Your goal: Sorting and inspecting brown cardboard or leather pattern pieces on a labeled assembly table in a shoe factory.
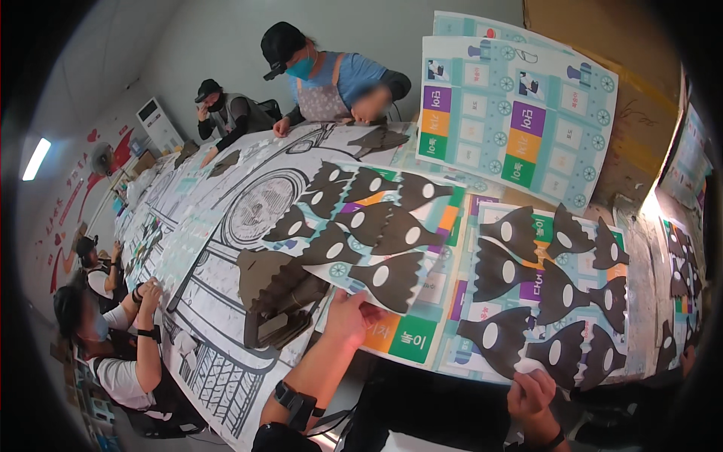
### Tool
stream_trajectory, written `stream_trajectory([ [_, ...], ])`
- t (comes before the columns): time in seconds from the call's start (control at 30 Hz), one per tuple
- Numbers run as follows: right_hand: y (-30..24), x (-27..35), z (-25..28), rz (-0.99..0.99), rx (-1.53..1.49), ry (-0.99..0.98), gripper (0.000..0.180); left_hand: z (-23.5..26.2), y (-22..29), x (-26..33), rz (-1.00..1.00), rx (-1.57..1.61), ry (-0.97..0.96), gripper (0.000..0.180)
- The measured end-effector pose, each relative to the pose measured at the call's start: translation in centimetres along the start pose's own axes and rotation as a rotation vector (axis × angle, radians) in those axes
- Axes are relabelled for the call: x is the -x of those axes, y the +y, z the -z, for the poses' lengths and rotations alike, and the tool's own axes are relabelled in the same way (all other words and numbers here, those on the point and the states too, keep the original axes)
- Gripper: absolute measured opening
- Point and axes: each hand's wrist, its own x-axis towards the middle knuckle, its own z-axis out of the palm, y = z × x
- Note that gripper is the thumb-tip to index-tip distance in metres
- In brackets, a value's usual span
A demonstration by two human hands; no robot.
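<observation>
My left hand (350, 324) pinches the near corner of a printed sheet (320, 269), which is lifted a little off the sheets under it. Several dark brown flared cutouts with scalloped ends and white ovals lie on that sheet, one brown cutout (388, 280) right by my fingers. My right hand (532, 399) is closed on a small white piece (529, 366), at the near edge of a second printed sheet (468, 350) covered with similar cutouts. Just left of my left hand is a pile of plain dark brown cutouts (267, 279), without ovals.
Printed sheets (520, 113) stand upright at the back right, by a brown carton (640, 45). The table has a black line-drawn cover (226, 369). A person in an apron (324, 90) works across it; others work along the left (124, 354). More covered sheets (681, 264) lie far right.
</observation>
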Motion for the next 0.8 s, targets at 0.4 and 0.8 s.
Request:
stream_trajectory([
  [0.4, 2.1, -1.3, -1.6, 0.023, -0.089, 0.004, 0.019, 2.0, -1.8, 3.5, 0.098, -0.316, -0.229, 0.020],
  [0.8, -0.1, -4.4, -1.6, 0.016, 0.064, -0.225, 0.019, -0.3, -1.8, 1.7, -0.602, -1.273, -0.259, 0.017],
])
